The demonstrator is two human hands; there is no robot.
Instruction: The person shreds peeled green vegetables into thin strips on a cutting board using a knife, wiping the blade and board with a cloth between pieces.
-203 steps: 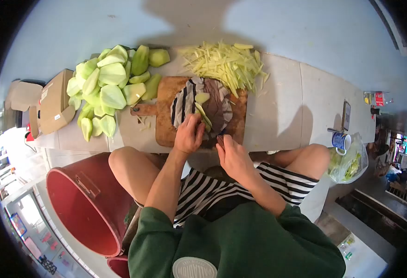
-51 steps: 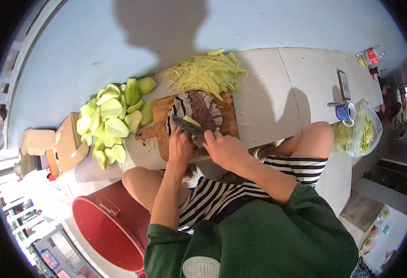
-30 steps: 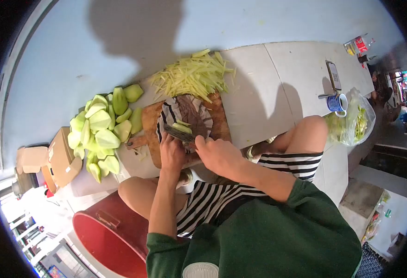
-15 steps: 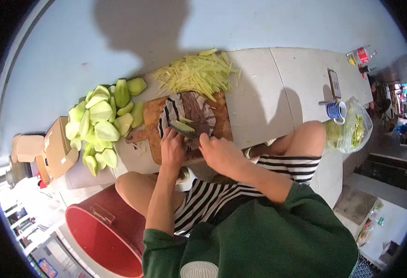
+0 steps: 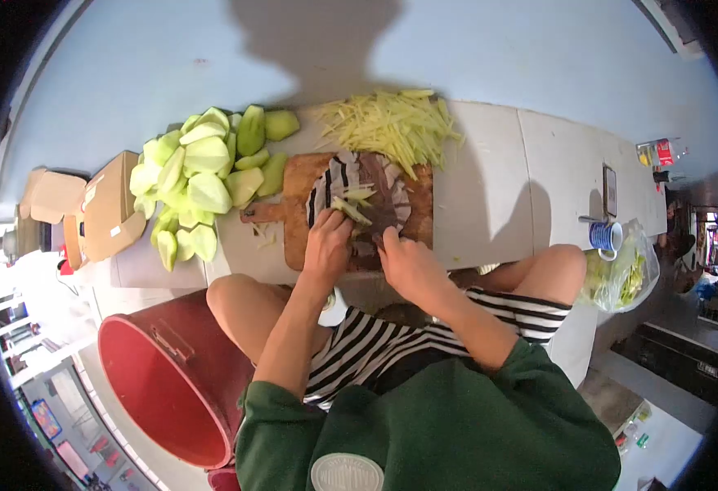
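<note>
A striped cloth (image 5: 323, 191) with a dark brown patch lies bunched on a wooden cutting board (image 5: 294, 238). My left hand (image 5: 328, 242) rests at the cloth's near left, fingers curled and pressed against pale green slices (image 5: 351, 209). The slices lie slightly fanned out on the cloth. Just right of them, my right hand (image 5: 413, 267) is closed in a fist around a knife, whose handle is hidden and whose dark blade is hard to make out. Behind the board is a heap of thin pale green strips (image 5: 392, 127).
Peeled green fruit pieces (image 5: 207, 189) are piled left of the board, beside a cardboard box (image 5: 105, 209). A red bin (image 5: 204, 360) stands below left. On the right are a blue mug (image 5: 601, 236), a phone (image 5: 610, 190), a plastic bag (image 5: 625, 282) and a bottle (image 5: 657, 153).
The view has shifted, so the table's things appear farther right. The slices by my left fingers lie more spread apart, and the knife blade, plain before, is now barely visible.
</note>
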